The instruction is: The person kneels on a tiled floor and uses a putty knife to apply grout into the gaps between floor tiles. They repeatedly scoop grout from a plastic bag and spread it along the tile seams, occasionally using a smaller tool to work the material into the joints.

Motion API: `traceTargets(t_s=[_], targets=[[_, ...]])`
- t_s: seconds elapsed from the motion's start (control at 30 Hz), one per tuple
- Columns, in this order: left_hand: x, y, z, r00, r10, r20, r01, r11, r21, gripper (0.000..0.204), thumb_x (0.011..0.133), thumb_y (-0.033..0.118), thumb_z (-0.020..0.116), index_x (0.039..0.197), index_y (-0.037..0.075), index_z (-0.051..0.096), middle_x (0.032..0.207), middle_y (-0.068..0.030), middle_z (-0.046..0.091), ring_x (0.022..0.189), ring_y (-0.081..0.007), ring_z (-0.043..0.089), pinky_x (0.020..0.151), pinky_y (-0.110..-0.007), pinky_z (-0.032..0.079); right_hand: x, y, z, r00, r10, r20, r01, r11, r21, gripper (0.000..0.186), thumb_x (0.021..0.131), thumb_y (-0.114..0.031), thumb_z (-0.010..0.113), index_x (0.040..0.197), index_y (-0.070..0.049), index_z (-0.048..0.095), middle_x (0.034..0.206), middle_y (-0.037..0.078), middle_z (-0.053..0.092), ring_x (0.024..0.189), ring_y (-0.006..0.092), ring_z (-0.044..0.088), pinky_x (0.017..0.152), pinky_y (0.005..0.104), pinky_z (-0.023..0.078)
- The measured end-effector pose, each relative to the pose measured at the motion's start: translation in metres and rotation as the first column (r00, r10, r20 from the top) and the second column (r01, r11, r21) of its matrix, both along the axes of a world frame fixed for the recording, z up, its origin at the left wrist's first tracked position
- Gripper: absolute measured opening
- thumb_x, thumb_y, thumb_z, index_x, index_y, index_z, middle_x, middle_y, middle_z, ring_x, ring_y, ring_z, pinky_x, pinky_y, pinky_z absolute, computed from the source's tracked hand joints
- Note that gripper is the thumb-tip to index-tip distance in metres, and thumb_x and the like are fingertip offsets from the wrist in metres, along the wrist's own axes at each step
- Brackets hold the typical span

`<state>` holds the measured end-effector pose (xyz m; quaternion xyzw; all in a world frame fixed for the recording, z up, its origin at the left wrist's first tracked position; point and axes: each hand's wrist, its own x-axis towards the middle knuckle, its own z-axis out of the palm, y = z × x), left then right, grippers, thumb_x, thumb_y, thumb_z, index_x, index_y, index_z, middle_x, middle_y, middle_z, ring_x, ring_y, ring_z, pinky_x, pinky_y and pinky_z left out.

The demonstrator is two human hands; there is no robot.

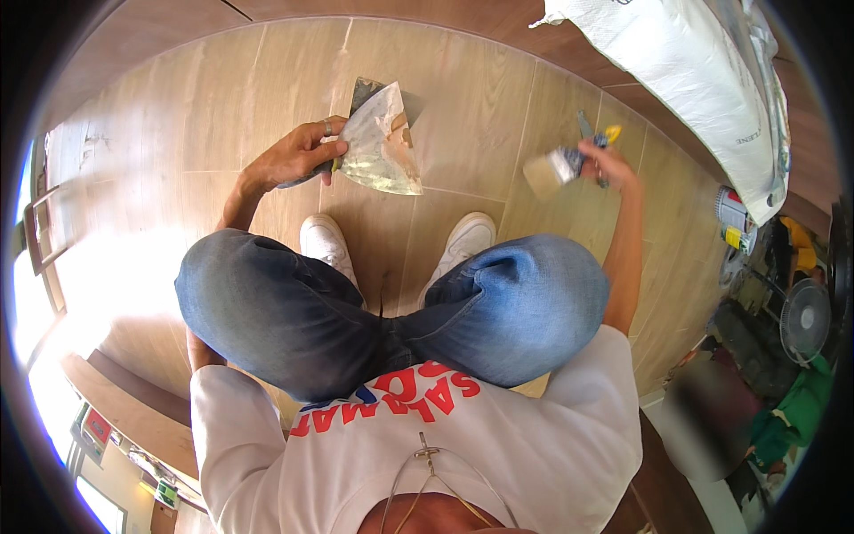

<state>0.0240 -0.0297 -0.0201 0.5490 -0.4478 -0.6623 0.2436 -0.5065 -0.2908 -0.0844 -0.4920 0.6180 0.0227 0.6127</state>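
My left hand [301, 156] grips the handle of a wide putty knife [382, 142] with a stained, pale metal blade, held over a darker flat square piece [367, 93] that shows partly behind it. My right hand [605, 165], slightly blurred, closes on a paintbrush [551, 173] with pale bristles and a silver band. Just beyond that hand, a grey tool with a narrow blade [582, 122] and a yellow-tipped tool [612, 133] show close together; whether my fingers touch them I cannot tell. Both hands are over the wood-look tiled floor [463, 107], ahead of my white shoes.
A large white sack [676, 80] lies along the upper right edge. Cans [737, 218], a fan [805, 316] and piled items line the right. A person in green [792, 409] is partly visible at lower right. A curved wooden board [124, 396] shows at lower left.
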Motion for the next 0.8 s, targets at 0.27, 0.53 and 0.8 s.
traceTargets(t_s=[0.27,0.53,0.8], targets=[[-0.01,-0.011,-0.003,0.984,-0.093,-0.153,0.089,0.996,-0.028,0.047,0.103,0.036,0.056,0.132,-0.001,0.057,0.111,-0.0039,0.058,0.086,-0.0118,0.058,0.069,-0.028,0.056,-0.097,0.087,-0.088,0.874,-0.069,-0.481,-0.2,0.852,-0.484,0.057,0.08,-0.038,0.083,0.119,-0.004,0.059,0.101,0.011,0.069,0.091,0.0224,0.069,0.079,0.038,0.057],[-0.016,-0.005,0.008,0.994,-0.009,-0.11,0.005,0.999,-0.036,0.046,0.104,0.034,0.053,0.135,0.0,0.056,0.101,-0.0022,0.062,0.073,-0.0108,0.058,0.069,-0.026,0.052,0.214,0.169,-0.031,0.702,-0.034,0.711,0.114,0.991,-0.065,0.053,0.098,-0.034,0.064,0.142,-0.007,0.049,0.131,0.008,0.059,0.114,0.0194,0.061,0.1,0.0358,0.048],[-0.018,-0.001,0.001,0.995,-0.04,-0.095,0.032,0.996,-0.083,0.049,0.105,0.034,0.051,0.141,0.0,0.05,0.1,-0.0056,0.064,0.075,-0.0118,0.058,0.07,-0.028,0.053,0.274,0.191,-0.031,0.48,-0.391,0.785,0.257,0.918,0.301,0.036,0.103,-0.024,0.056,0.131,0.0,0.053,0.124,0.006,0.061,0.109,0.0189,0.061,0.094,0.0364,0.054]])
